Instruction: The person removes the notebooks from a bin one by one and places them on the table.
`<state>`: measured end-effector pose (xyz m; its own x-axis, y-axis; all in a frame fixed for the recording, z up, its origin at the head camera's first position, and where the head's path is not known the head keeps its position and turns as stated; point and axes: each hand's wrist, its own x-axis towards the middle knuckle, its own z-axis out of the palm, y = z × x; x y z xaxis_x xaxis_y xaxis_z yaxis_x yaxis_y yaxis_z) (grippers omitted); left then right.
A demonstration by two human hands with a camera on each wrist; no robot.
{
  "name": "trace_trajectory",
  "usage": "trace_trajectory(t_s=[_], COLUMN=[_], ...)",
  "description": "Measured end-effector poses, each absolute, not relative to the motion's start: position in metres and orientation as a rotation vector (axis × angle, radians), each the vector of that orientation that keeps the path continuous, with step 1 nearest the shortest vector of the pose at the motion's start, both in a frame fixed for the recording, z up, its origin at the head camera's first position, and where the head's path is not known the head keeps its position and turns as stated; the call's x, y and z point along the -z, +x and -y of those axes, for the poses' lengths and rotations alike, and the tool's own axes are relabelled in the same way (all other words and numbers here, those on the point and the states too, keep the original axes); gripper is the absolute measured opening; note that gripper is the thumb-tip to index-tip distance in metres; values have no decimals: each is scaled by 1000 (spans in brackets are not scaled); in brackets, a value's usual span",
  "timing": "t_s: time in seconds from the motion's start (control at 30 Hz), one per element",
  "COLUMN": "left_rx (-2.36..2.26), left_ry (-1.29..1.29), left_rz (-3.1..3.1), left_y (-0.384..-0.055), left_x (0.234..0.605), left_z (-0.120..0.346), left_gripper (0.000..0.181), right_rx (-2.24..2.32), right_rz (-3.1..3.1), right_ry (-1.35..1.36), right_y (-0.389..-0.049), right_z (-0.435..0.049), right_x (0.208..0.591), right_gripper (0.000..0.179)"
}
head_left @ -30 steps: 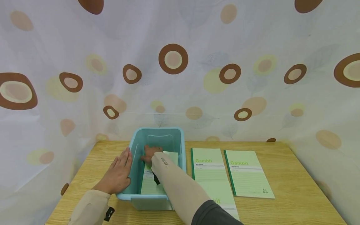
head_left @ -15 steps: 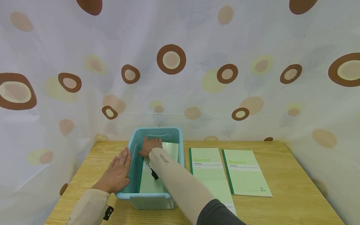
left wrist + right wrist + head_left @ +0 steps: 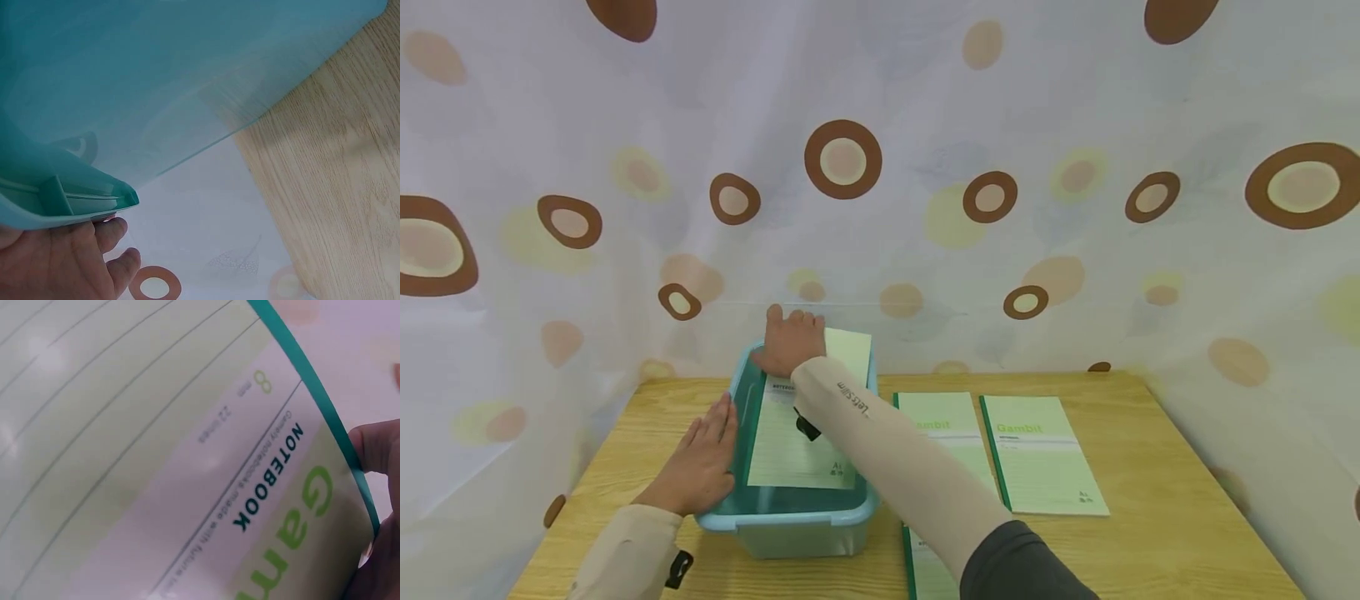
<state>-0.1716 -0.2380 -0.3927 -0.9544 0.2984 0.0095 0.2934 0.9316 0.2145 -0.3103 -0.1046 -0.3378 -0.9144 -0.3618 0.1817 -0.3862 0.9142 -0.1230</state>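
Wooden table (image 3: 1165, 467) noted, backed by a white curtain (image 3: 925, 125) printed with brown rings. "Gambit" and "NOTEBOOK" read on the green notebook (image 3: 805, 433) tilted in the teal bin (image 3: 790, 521); same brand seen on two notebooks (image 3: 1045, 454) flat just beside it. Right hand (image 3: 792, 342) found pinching the raised notebook's top edge; left hand (image 3: 700, 462) laid with straight fingers against the bin's left wall.

Two notebooks (image 3: 1000, 450) — wooden table (image 3: 1165, 500); dotted curtain (image 3: 1000, 125)
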Motion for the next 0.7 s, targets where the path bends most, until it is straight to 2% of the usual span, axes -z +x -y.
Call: trace_trajectory(t_s=[0.13, 0.43, 0.57, 0.7], left_rx=[-356, -373, -385, -392], left_ry=[460, 509, 513, 512], left_rz=[-3082, -3135, -3113, -3098], left_y=[-170, -170, -170, -170], left_x=[394, 396, 395, 394], left_z=[239, 239, 239, 240], left_gripper=[77, 76, 76, 76], right_rx=[-304, -527, -573, -586], right_rz=[2896, 2821, 2809, 2836], right_ry=[562, 609, 625, 636], right_y=[-303, -284, -279, -275], right_z=[94, 40, 1, -43], right_x=[298, 213, 196, 199], right_gripper=[44, 34, 31, 31])
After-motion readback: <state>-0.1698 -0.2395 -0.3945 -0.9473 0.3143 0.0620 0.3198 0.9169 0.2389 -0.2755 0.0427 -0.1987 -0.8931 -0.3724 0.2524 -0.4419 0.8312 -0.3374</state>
